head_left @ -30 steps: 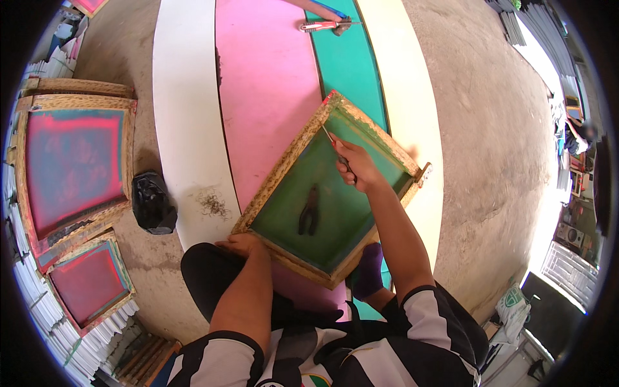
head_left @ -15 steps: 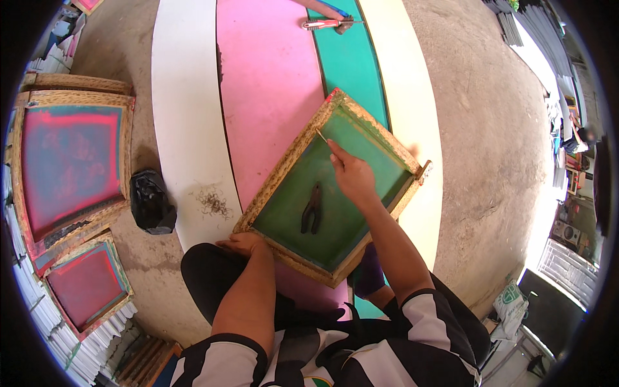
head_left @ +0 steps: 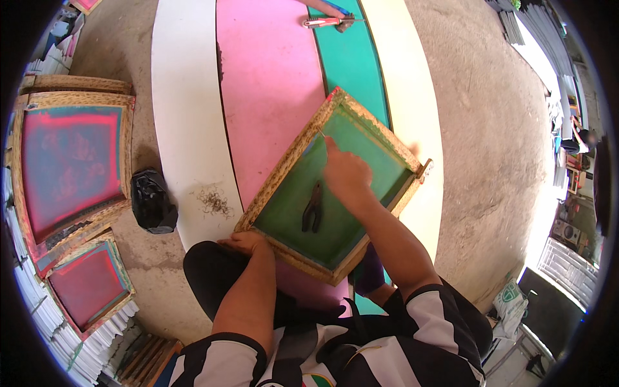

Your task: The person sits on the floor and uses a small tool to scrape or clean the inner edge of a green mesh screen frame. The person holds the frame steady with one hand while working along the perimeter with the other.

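A wooden screen-printing frame (head_left: 284,174) with green mesh lies tilted across the striped boards. At its near left corner, my left hand (head_left: 246,242) grips the wood, its fingers partly hidden. My right hand (head_left: 348,173) is closed over the mesh, forefinger stretched toward the far left rail. From its fingers juts a thin pointed tool (head_left: 322,132), whose tip meets the inner edge of that rail; the handle is hidden in my palm. Black pliers (head_left: 313,208) rest on the mesh, just nearer to me than my right hand.
Thin scraps (head_left: 215,202) are heaped on the white board, beside a black plastic bag (head_left: 153,201) on the floor. A red-handled screwdriver (head_left: 322,22) lies at the far end. More screen frames (head_left: 126,148) lean at the left. Another person (head_left: 580,138) is far right.
My right hand has shifted slightly left and turned, with the pointed tool staying at the far left rail. The frame and my left hand have barely moved.
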Available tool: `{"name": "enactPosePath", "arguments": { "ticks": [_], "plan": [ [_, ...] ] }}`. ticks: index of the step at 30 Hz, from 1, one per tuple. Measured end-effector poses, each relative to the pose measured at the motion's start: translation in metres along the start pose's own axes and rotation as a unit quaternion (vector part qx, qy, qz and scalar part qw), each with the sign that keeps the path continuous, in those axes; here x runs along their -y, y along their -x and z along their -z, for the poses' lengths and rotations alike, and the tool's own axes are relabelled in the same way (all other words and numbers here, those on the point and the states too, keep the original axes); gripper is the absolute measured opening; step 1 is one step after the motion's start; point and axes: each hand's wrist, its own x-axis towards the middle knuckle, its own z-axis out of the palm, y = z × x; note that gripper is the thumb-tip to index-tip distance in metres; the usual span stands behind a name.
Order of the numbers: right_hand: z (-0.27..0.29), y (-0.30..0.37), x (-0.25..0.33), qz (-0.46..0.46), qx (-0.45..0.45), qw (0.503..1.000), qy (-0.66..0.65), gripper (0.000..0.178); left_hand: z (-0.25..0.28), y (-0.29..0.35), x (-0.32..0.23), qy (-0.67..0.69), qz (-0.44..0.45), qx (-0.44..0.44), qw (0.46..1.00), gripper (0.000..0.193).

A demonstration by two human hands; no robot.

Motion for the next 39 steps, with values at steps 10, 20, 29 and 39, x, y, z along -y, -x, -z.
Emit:
{"name": "enactPosePath", "arguments": {
  "ticks": [10, 20, 29, 39],
  "plan": [
    [-0.022, -0.018, -0.039, 0.083, -0.039, 0.995, -0.032, 0.045, -0.054, -0.075, 0.132, -0.615, -0.123, 0.047, 0.777, 0.057],
    [-0.070, -0.043, -0.077, 0.209, -0.183, 0.925, -0.258, 0.040, -0.064, -0.073, 0.134, -0.751, -0.147, 0.139, 0.629, 0.057],
    [-0.010, -0.030, -0.060, -0.054, 0.131, 0.854, -0.501, 0.042, -0.056, -0.070, 0.122, -0.727, -0.157, 0.128, 0.656, 0.057],
    [-0.026, -0.018, -0.055, 0.104, -0.120, 0.960, -0.231, 0.037, -0.016, -0.017, 0.035, -0.136, -0.025, 0.057, 0.989, 0.059]
  ]
}}
